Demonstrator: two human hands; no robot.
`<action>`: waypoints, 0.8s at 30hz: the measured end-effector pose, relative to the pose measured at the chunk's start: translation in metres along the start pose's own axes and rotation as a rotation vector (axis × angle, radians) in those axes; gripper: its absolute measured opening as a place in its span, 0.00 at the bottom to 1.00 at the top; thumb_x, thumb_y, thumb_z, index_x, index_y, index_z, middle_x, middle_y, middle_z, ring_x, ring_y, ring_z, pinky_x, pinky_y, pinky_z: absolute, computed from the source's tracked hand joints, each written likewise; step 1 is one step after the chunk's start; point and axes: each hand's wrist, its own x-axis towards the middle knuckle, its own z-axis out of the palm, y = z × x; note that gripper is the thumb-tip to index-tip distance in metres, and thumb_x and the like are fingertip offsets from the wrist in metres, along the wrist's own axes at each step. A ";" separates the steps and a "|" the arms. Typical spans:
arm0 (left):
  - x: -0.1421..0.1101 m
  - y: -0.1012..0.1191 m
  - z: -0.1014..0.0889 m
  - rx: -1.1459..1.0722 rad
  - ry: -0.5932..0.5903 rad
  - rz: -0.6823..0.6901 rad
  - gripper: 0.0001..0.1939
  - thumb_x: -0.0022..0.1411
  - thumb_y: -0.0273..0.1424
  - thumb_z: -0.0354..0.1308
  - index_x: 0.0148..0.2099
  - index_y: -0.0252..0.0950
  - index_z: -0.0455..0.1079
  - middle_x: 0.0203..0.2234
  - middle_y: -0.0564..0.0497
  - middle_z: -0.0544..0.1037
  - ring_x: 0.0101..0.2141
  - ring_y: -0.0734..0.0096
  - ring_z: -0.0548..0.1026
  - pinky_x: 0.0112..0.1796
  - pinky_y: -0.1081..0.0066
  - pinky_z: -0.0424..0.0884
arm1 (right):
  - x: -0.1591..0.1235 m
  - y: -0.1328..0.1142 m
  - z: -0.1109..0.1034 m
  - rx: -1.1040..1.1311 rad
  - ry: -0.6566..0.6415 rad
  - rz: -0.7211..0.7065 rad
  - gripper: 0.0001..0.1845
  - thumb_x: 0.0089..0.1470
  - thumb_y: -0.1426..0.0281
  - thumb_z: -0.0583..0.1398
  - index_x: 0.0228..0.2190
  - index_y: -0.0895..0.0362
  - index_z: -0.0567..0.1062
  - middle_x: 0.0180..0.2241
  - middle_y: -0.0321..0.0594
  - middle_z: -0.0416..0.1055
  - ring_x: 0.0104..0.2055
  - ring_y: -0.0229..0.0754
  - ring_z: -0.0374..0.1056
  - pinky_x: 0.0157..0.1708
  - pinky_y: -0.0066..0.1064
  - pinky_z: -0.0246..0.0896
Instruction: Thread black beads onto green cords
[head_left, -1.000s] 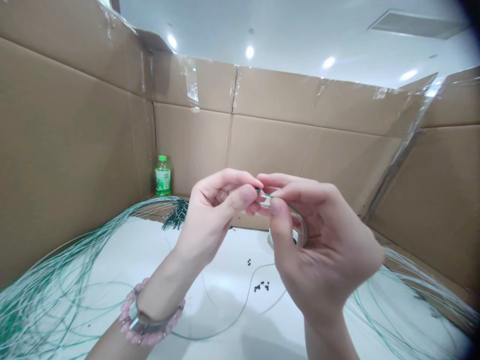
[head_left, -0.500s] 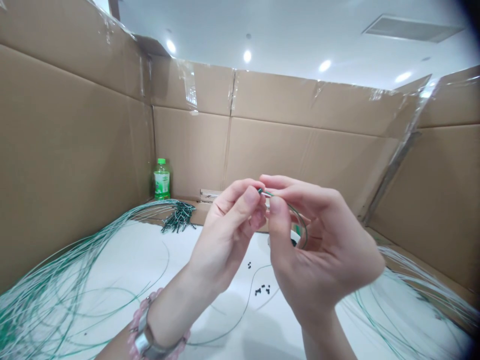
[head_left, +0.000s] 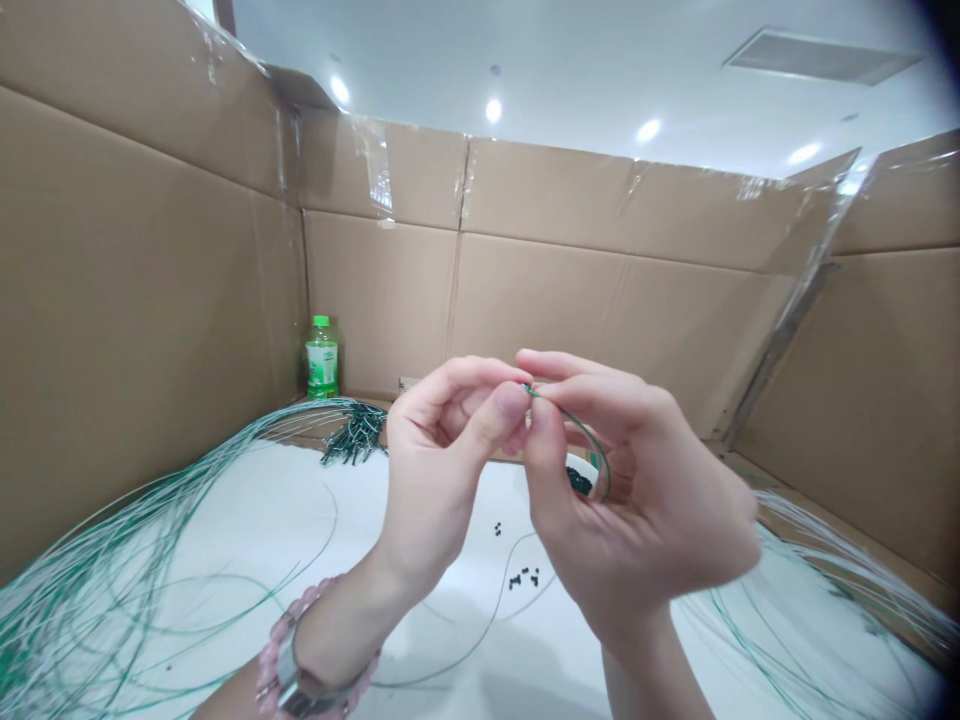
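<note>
Both hands are raised in front of me, fingertips meeting. My left hand (head_left: 442, 470) pinches thumb and forefinger at the tip of a thin green wire (head_left: 592, 445), where a small dark bead seems to sit; it is too small to be sure. My right hand (head_left: 637, 500) pinches the same wire just behind the tip, and the wire loops down past its palm. A pink bead bracelet and a watch (head_left: 300, 670) circle my left wrist.
Bundles of green wires (head_left: 112, 560) spread over the white table at left, more wires (head_left: 825, 590) at right. Loose dark beads (head_left: 523, 578) lie on the table below my hands. A green bottle (head_left: 322, 357) stands in the far left corner. Cardboard walls (head_left: 585, 270) surround the table.
My hands have shifted slightly, and the left fingers have closed over the wire tip, which showed bare half a second ago. The camera has tilted a little.
</note>
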 end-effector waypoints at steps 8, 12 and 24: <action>0.004 -0.004 -0.005 0.066 -0.051 0.127 0.05 0.54 0.35 0.64 0.33 0.40 0.73 0.26 0.56 0.80 0.25 0.77 0.77 0.26 0.80 0.76 | 0.004 -0.001 -0.004 0.272 -0.105 0.303 0.06 0.52 0.78 0.60 0.32 0.54 0.73 0.36 0.36 0.76 0.35 0.36 0.74 0.26 0.23 0.73; 0.010 0.000 -0.010 0.118 -0.111 0.175 0.04 0.54 0.32 0.64 0.32 0.39 0.72 0.23 0.57 0.78 0.22 0.80 0.75 0.22 0.83 0.73 | 0.008 0.000 -0.010 0.340 -0.186 0.401 0.03 0.55 0.74 0.60 0.30 0.56 0.74 0.35 0.37 0.76 0.33 0.34 0.74 0.26 0.20 0.73; 0.016 -0.005 -0.013 -0.026 -0.167 0.224 0.02 0.57 0.29 0.62 0.33 0.39 0.76 0.23 0.57 0.79 0.22 0.84 0.76 0.25 0.86 0.74 | 0.010 -0.002 -0.009 0.424 -0.170 0.437 0.04 0.54 0.76 0.60 0.29 0.56 0.74 0.34 0.34 0.76 0.28 0.31 0.72 0.26 0.21 0.73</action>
